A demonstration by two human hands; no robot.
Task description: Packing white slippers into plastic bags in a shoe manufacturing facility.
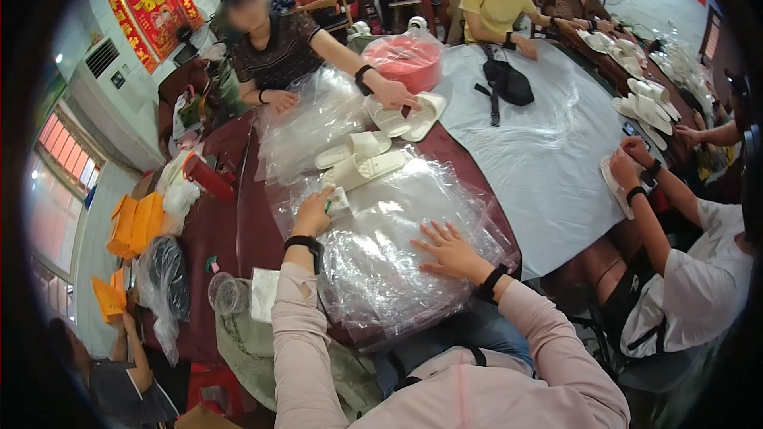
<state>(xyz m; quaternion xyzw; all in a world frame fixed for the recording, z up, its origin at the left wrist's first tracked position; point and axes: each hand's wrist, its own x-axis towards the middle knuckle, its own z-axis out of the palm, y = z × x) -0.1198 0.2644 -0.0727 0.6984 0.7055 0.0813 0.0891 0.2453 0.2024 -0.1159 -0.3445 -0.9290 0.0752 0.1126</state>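
A stack of clear plastic bags (389, 250) lies on the dark red tabletop in front of me. My right hand (455, 254) rests flat on it with the fingers spread, holding nothing. At the stack's left edge my left hand (313, 213) has its fingers closed around something small, white and green, too small to name. Just beyond that hand is a pair of cream slippers, the nearer slipper (364, 170) on the bags and the farther slipper (354, 148) beside it. A co-worker's hand (396, 95) across the table touches another cream pair (425, 117).
More clear bags (314, 127) lie at the far left. A pale sheet (548, 183) covers the right table, with a black bag (509, 83) on it. A red bundle (405, 63) stands behind. At right, another person handles a slipper (616, 187). A clear tub (228, 294) sits left.
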